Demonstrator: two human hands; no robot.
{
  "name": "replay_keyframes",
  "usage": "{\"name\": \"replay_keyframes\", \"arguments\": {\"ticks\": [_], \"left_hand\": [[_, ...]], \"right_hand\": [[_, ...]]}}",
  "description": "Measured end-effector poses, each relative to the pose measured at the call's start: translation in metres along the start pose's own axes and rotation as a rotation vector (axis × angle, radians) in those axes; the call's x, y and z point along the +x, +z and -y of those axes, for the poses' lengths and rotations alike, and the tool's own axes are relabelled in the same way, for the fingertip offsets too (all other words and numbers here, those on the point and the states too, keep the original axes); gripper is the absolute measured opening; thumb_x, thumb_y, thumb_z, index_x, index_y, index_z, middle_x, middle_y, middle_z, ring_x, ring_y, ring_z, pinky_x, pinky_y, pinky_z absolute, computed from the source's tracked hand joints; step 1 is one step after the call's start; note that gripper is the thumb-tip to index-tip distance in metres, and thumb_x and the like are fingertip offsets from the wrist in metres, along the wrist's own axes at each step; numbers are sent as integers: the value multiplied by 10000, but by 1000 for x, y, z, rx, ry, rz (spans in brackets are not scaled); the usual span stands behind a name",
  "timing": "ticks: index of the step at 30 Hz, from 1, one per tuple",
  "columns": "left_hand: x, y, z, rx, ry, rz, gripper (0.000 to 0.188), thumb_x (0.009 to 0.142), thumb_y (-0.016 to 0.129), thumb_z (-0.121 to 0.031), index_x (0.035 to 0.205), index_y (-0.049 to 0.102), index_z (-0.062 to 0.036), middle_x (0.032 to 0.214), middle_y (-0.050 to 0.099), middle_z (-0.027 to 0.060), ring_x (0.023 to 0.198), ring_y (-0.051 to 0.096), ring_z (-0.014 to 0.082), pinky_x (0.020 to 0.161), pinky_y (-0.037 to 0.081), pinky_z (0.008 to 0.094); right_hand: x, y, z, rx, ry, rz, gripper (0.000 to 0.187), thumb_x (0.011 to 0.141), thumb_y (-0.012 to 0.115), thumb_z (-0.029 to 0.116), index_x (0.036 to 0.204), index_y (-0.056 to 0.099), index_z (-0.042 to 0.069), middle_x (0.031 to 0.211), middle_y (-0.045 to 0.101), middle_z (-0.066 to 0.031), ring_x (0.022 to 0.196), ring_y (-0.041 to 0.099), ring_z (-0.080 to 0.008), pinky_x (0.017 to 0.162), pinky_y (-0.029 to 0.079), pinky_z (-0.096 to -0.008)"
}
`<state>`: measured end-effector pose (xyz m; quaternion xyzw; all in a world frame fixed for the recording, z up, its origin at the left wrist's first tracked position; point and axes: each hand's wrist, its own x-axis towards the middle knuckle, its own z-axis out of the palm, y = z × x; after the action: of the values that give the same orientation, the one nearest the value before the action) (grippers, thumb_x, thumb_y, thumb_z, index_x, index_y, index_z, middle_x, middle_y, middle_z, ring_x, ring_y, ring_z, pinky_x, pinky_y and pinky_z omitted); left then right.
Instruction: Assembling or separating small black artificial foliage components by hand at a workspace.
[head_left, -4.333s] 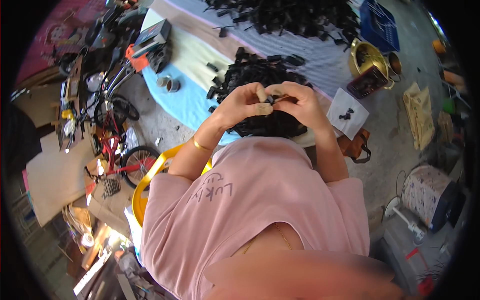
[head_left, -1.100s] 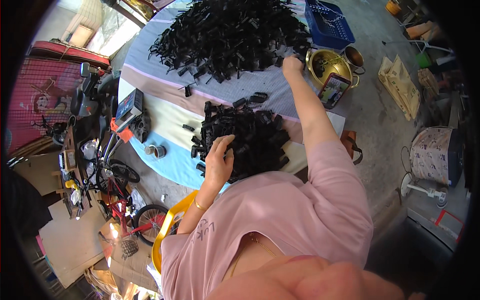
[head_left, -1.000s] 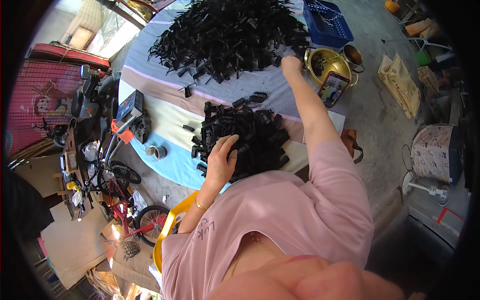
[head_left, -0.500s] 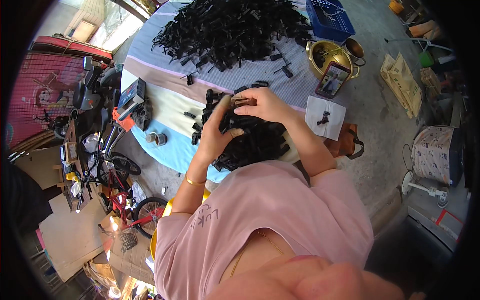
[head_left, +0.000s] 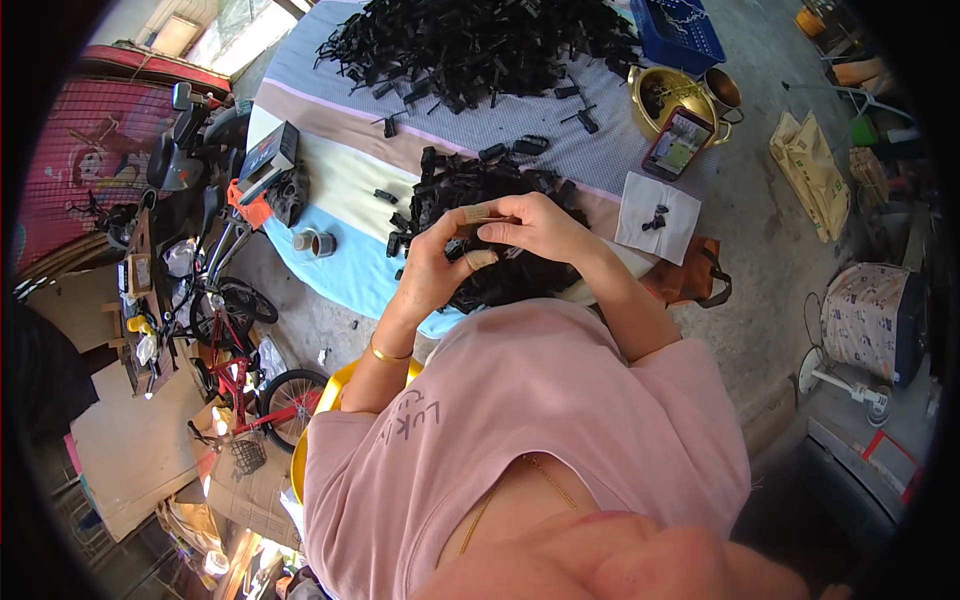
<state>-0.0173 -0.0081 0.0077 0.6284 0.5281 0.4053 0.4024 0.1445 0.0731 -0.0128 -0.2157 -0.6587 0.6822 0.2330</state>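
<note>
My left hand [head_left: 435, 265] is over the near pile of small black plastic parts [head_left: 460, 185], its thumb and index finger apart. Tan tape wraps the thumb, and more tan shows at the index fingertip. From the right, my right hand [head_left: 545, 232] meets that fingertip, its thumb and fingers pinched together there. Whatever sits in the pinch is too small and covered to name. A far larger heap of black parts with thin stems [head_left: 480, 50] lies at the back of the cloth-covered table [head_left: 340, 165].
At the right are a phone [head_left: 679, 142] on a brass-coloured pot [head_left: 655, 85], a blue basket [head_left: 680, 40], a metal mug [head_left: 722, 90] and a white paper [head_left: 630, 225] with black bits. On the left are a boxed device [head_left: 270, 160] and small cups [head_left: 318, 243]. Bicycles [head_left: 240, 370] stand beyond.
My left fingers have bent over from pointing up toward the far side to reaching right. My right hand has come slightly lower and stays at the left fingertips. The view has shifted a little.
</note>
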Motion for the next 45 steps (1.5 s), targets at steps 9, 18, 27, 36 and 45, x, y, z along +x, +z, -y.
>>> {"name": "replay_keyframes", "arguments": {"ticks": [9,18,27,36,45], "left_hand": [[-7,-1,14,-708,-136,-35,312,764,633,18,1010,442,-5,1026,544,106,859,572,152,754,492,271],[-1,5,9,-505,-142,-207,378,712,692,-15,1055,537,19,884,605,60,788,580,93,706,483,227],[-4,1,0,-147,-106,-245,402,675,729,-61,1030,559,18,881,637,76,773,613,115,689,492,236],[-12,0,-8,-241,-216,-197,338,740,638,44,1065,547,27,994,608,78,899,581,124,775,481,240],[-4,6,5,103,144,-348,267,659,676,60,908,599,-1,880,623,104,757,611,193,673,496,268]], "right_hand": [[-11,12,3,181,-7,-199,183,882,467,96,1038,534,30,661,499,25,530,393,-9,450,304,-146],[-17,17,14,96,126,-155,176,884,498,129,971,603,18,656,548,17,477,385,-3,415,300,-146],[-11,16,19,12,148,-130,150,863,535,109,866,614,-19,634,572,2,553,480,-34,497,375,-175],[-11,17,15,-92,130,-99,156,870,534,163,859,620,34,603,541,34,445,374,6,384,269,-149],[-3,19,-1,86,284,-127,159,864,536,149,907,619,20,594,517,28,464,383,-6,402,270,-156]]}}
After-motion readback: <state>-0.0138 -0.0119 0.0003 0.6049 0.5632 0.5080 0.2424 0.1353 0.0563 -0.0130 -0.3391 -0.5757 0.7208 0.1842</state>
